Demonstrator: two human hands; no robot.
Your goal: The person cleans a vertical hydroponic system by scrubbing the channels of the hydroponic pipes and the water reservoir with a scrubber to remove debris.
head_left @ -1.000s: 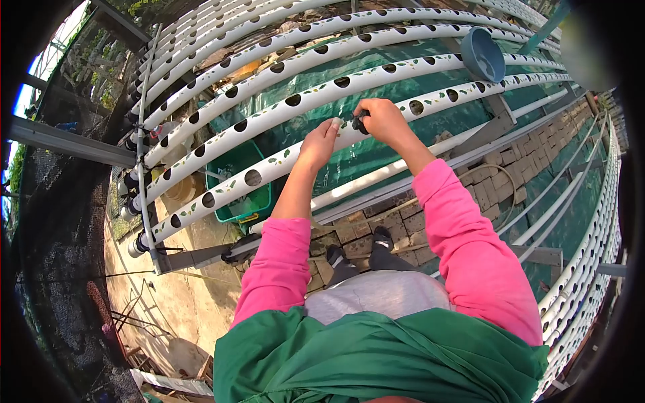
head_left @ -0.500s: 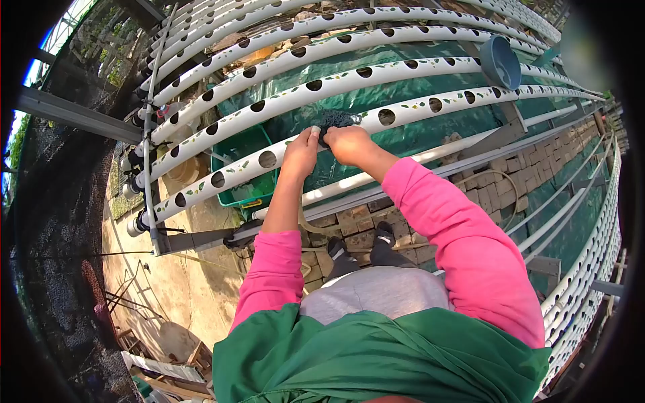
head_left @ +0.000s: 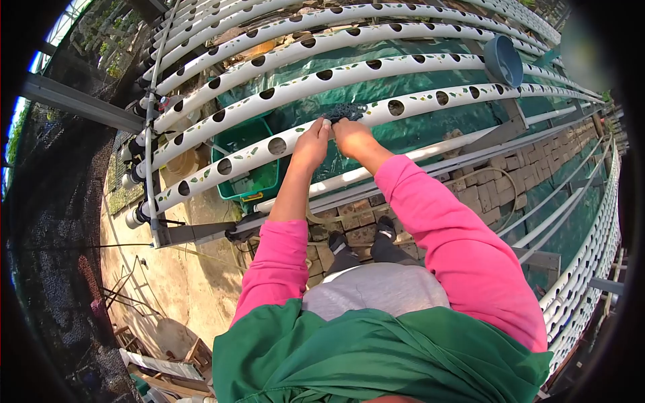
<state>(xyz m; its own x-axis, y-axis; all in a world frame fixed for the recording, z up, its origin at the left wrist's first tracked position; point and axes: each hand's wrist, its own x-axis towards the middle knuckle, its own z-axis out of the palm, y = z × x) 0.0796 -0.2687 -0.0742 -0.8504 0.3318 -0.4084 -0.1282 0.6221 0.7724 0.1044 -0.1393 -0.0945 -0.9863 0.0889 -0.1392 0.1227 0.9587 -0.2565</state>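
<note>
A dark grey, mesh-like cloth [head_left: 346, 111] lies over the nearest white pipe [head_left: 242, 162], which has round holes along its top. My left hand [head_left: 312, 144] is closed at the cloth's left end, thumb up, against the pipe. Close beside it, my right hand [head_left: 355, 138] is closed on the near side of the cloth, its fingers curled and partly hidden. Small green leaf-like bits dot the pipe between the holes.
More holed white pipes [head_left: 295, 84] run in parallel rows beyond. A blue-grey bowl [head_left: 502, 62] rests on the pipes at right. Below the pipes stands a green bin [head_left: 232, 190]. A metal post [head_left: 84, 102] juts in at left, and a hose [head_left: 512, 195] lies on the bricks.
The view has shifted slightly, so the pipes and hands sit higher and further right. Both hands stay on the cloth at nearly the same place on the pipe.
</note>
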